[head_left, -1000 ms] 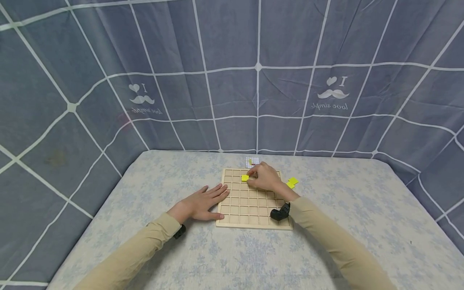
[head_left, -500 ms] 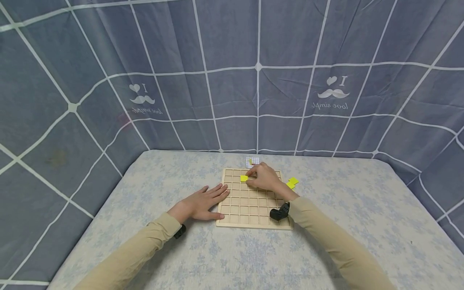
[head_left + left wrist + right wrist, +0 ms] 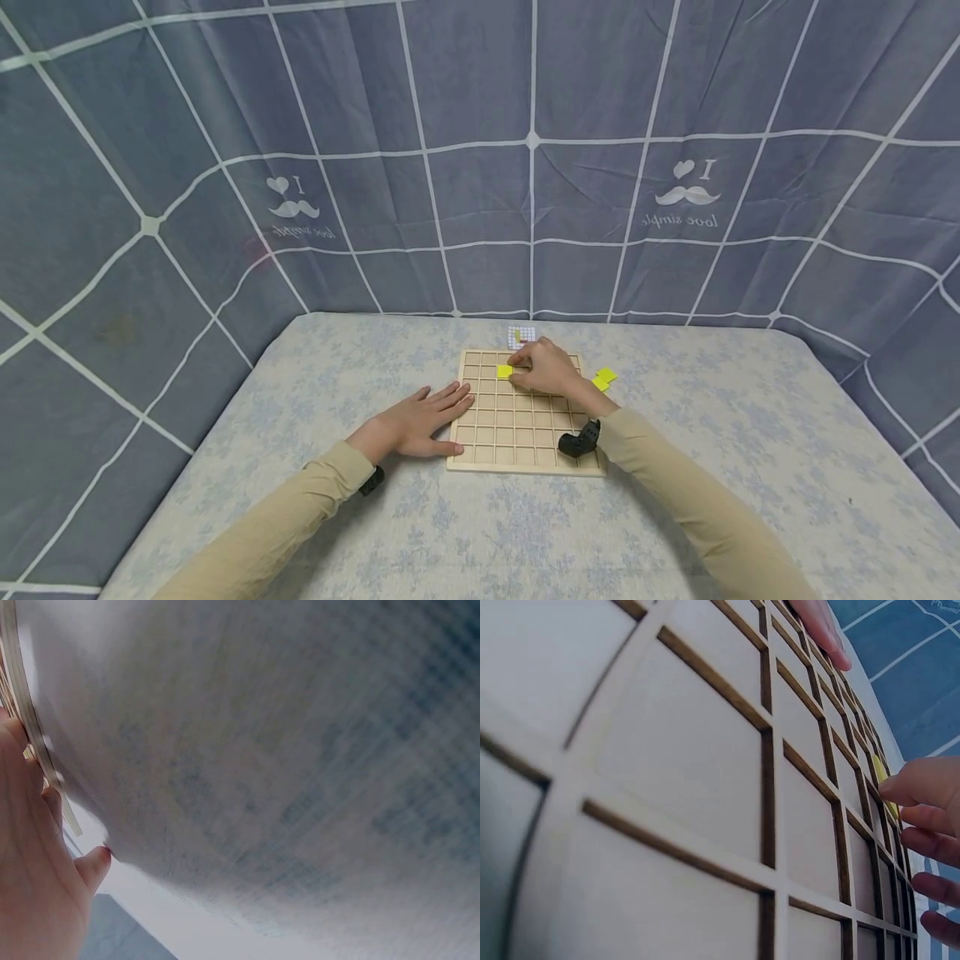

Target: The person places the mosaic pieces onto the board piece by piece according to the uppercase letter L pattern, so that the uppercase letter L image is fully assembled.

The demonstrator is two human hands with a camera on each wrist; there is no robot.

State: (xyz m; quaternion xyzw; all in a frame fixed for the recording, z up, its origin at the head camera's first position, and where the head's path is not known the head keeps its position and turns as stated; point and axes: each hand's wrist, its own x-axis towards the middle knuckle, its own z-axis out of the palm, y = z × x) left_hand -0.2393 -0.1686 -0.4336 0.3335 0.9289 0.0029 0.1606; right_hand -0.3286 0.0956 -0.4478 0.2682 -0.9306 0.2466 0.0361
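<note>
Where the pale, blue-flowered tablecloth is crossed by two beige sleeves, a square, light wooden gridded board is set beyond them. Its left rim is touched by the thumb and spread fingers of the left hand, by which nothing is grasped. Farther off, a flat, square yellow tile is pinched at its right edge by the right hand; it is positioned at the board's third column from the left, second row from the far edge, but whether it is fully seated cannot be told. Two loose yellow tiles are laid just beside the right rim, and a small white gridded card near the far rim. The background is filled by white-lined, blue-grey cloth.
</note>
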